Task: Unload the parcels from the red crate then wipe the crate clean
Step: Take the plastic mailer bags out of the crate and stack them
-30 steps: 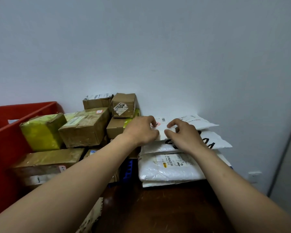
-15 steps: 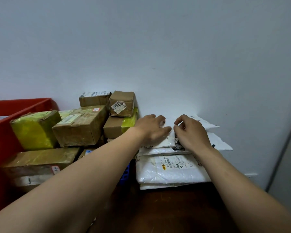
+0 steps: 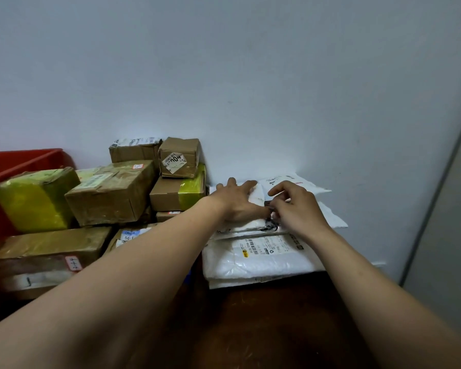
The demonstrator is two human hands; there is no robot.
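A pale grey wall (image 3: 250, 75) fills most of my view. Below it is a dark wooden table (image 3: 277, 315), and both my bare forearms reach forward over it. The red crate (image 3: 0, 166) stands at the far left against the wall, cut by the edge of the view, so I cannot see what is inside it.

Just beside the crate is a pile of cardboard boxes (image 3: 109, 193) that reaches up to the wall. One box with yellow tape (image 3: 35, 201) is the nearest to the crate, a long flat box (image 3: 45, 251) lies at the front, and a small box with a white label (image 3: 179, 157) sits on top at the back.

To the right of the boxes is a stack of white plastic mail bags (image 3: 264, 259), lying flat against the wall. On top of this stack lies a smaller white parcel (image 3: 256, 193). My left hand (image 3: 237, 201) rests on this parcel with the fingers straight and spread. My right hand (image 3: 301, 209) is at the right edge of the same parcel with bent fingers. I cannot tell if these fingers pinch the parcel or only touch it.
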